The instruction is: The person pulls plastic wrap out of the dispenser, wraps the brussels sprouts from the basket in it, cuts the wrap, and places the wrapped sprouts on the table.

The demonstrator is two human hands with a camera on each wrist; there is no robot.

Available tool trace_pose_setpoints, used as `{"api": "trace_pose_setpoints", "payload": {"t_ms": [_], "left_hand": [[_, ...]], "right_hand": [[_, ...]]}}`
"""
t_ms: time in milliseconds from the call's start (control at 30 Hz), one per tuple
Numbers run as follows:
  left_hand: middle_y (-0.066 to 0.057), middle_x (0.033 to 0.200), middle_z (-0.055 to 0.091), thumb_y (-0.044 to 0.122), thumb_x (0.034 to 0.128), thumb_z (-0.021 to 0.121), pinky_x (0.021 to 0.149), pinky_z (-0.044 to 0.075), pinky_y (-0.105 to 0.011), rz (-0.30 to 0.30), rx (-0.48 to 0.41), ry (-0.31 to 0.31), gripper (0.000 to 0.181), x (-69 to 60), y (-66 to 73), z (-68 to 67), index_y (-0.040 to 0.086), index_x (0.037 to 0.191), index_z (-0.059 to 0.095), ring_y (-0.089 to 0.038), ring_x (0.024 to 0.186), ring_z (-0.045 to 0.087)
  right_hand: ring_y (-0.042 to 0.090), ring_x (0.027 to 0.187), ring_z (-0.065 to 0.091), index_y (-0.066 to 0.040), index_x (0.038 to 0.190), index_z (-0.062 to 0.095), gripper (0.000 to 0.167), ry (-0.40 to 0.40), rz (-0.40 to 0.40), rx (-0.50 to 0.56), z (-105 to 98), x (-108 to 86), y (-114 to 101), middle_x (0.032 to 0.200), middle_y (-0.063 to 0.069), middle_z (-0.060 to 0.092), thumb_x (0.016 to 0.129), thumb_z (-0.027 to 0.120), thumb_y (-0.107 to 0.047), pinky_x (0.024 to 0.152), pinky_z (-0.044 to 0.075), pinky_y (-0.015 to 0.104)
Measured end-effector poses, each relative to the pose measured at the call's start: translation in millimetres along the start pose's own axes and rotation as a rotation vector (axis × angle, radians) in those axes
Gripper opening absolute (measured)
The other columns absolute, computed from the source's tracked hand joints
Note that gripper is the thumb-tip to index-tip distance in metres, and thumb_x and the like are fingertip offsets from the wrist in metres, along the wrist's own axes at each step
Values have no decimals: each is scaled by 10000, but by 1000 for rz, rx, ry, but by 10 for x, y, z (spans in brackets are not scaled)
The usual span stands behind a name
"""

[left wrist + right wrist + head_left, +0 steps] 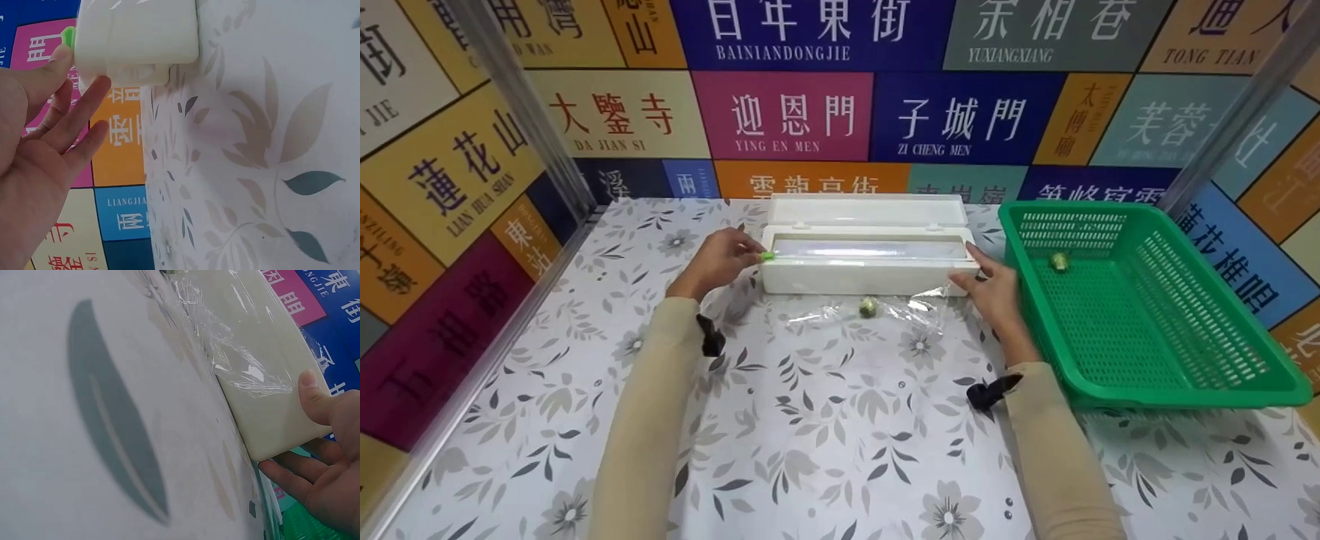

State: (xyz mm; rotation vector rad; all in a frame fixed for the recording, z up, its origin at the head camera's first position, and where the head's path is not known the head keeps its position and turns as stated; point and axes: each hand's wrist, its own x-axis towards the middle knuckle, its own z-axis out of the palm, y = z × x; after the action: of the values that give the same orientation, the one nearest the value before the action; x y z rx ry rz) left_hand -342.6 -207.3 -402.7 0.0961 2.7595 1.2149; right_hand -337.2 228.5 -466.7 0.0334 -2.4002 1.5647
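Note:
A white box (866, 279) stands at the table's back with its lid (866, 211) raised; clear film hangs over its front. On the film before it lies a small green-and-white ball-like item (868, 307). My left hand (718, 259) pinches a small green tab (767, 256) at the box's left end, its other fingers spread near the end wall (138, 34). The right hand (996, 289) holds the box's right end, thumb on the front and fingers around the end face, as the right wrist view shows.
A green perforated basket (1110, 396) stands at the right, close to my right forearm, with another small green-and-white item (1059, 261) inside. A leaf-patterned cloth (840, 450) covers the table. Printed panels (780, 116) rise behind the box.

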Motion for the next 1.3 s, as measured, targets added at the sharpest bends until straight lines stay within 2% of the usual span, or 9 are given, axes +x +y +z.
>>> {"api": "trace_pose_setpoints", "payload": {"t_ms": [167, 233, 367, 467, 600, 800, 1033, 1200, 1300], "left_hand": [[-120, 1361, 584, 145, 1004, 597, 1007, 536, -452, -9, -33, -18, 197, -5, -17, 42, 81, 1171, 680, -292, 1241, 568], [-134, 1314, 619, 165, 1011, 594, 957, 546, -431, 24, -33, -6, 215, -13, -20, 78, 65, 1186, 671, -293, 1189, 596], [-168, 1278, 636, 187, 1012, 598, 959, 545, -417, 41, -81, 42, 300, -69, -29, 150, 37, 1271, 615, -306, 1154, 619], [-195, 1315, 597, 204, 1012, 597, 1000, 551, -424, -32, -215, 66, 399, -142, -35, 206, 27, 1363, 529, -334, 1183, 622], [-218, 1328, 593, 242, 1026, 569, 986, 582, -405, -172, -433, 106, 439, -251, -48, 286, 6, 1390, 501, -359, 1197, 639], [-217, 1298, 646, 344, 1021, 569, 975, 587, -386, -282, -535, 145, 473, -337, -29, 393, -13, 1332, 570, -327, 1178, 662], [-130, 1110, 732, 311, 971, 666, 1008, 571, -408, -290, -682, 138, 418, -283, -43, 545, -14, 1223, 589, -323, 1150, 683], [-17, 868, 744, 247, 918, 741, 952, 594, -367, -307, -711, 178, 235, -263, -79, 631, 60, 1010, 632, -264, 990, 726], [-12, 848, 748, 226, 883, 778, 880, 598, -315, -318, -714, 202, 199, -266, -67, 663, 89, 946, 648, -195, 902, 716]], "right_hand": [[308, 1373, 511, -101, 1420, 542, 582, 0, 7, -25, -26, 3, 13, 1465, 181, 526, 880, 757, -74, 1029, 531, 288], [312, 1373, 512, -102, 1420, 543, 581, 4, 6, -30, -34, 1, 13, 1466, 178, 527, 881, 758, -78, 1018, 531, 255], [317, 1362, 522, -99, 1430, 534, 591, -1, 3, 3, -33, -6, 3, 1470, 198, 526, 883, 756, -68, 798, 485, 51], [330, 1349, 528, -81, 1432, 529, 596, -4, -2, 40, -30, -9, -11, 1465, 229, 523, 880, 751, -41, 729, 439, 3], [323, 1351, 528, -79, 1433, 527, 601, -9, -5, 31, -25, 1, -31, 1462, 230, 525, 877, 750, -37, 782, 446, -1], [300, 1365, 520, -124, 1453, 511, 612, -34, 35, -4, -28, 3, -76, 1493, 208, 502, 891, 749, -81, 889, 488, 98], [300, 1290, 562, -136, 1482, 474, 630, -79, 87, 65, -51, -39, -102, 1513, 230, 470, 909, 730, -80, 758, 485, 47], [170, 1063, 654, -175, 1507, 433, 655, -120, 123, 105, -65, -82, -131, 1495, 250, 478, 923, 722, -114, 733, 548, 100], [208, 1132, 663, -173, 1516, 408, 667, -138, 140, 146, -99, -98, -170, 1498, 260, 469, 926, 714, -108, 777, 569, 136]]}}
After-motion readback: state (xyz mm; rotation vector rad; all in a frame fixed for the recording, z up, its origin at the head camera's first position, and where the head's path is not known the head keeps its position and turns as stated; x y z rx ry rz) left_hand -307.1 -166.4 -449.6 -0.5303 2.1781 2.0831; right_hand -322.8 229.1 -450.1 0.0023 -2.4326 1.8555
